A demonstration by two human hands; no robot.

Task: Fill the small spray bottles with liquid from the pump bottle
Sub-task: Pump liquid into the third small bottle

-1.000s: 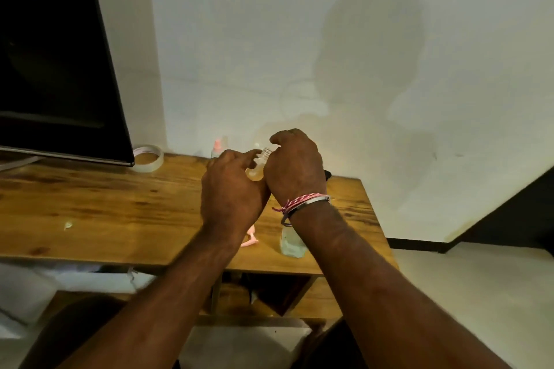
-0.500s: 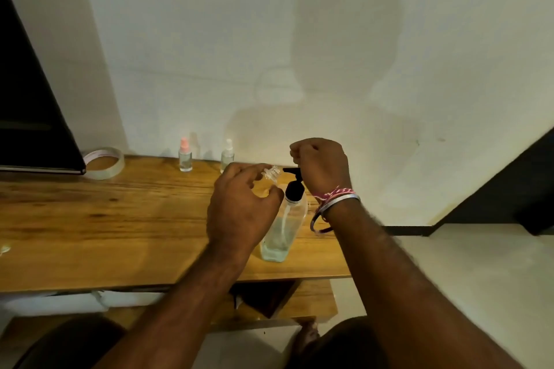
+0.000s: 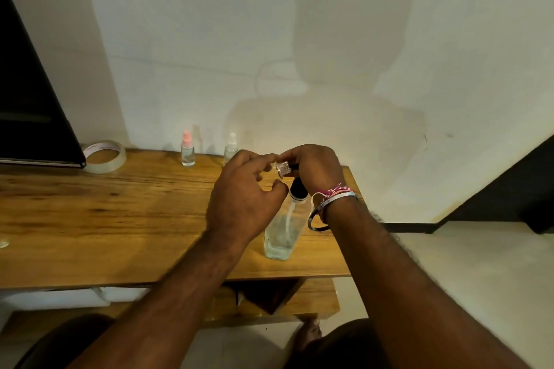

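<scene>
Nearest to me, the person's two forearms reach forward over the front edge of the brown wooden table point(image 3: 90, 219). The clear plastic pump bottle with a black pump head point(image 3: 281, 228) stands upright near this front edge, toward the right end, with some clear liquid low inside and a thin tube going down through it.

Just above the pump head, the left hand point(image 3: 242, 201) has its fingers curled loosely, and the thumb and forefinger tips meet the small clear threaded bottle point(image 3: 282, 169). The right hand point(image 3: 314, 171) is curled around the other side of this small bottle and over the black pump top; I cannot tell exactly which fingers carry the bottle and which press the pump. On the right wrist there is a silver bangle and a pink-and-white thread band point(image 3: 332, 198).

Half a second ago the small bottle was pinched at the left fingertips, and the right hand was a closed fist a little apart, over the pump spout. Now the right hand has come closer and both hands meet at the bottle. The pump bottle stands in the same place.

Farther back, by the wall, a small spray bottle with a pink cap point(image 3: 187, 149) and a small spray bottle with a white cap point(image 3: 230, 148) stand upright, near each other. To their left lies a roll of clear tape point(image 3: 103, 156), just beside the dark screen point(image 3: 33, 105).
</scene>
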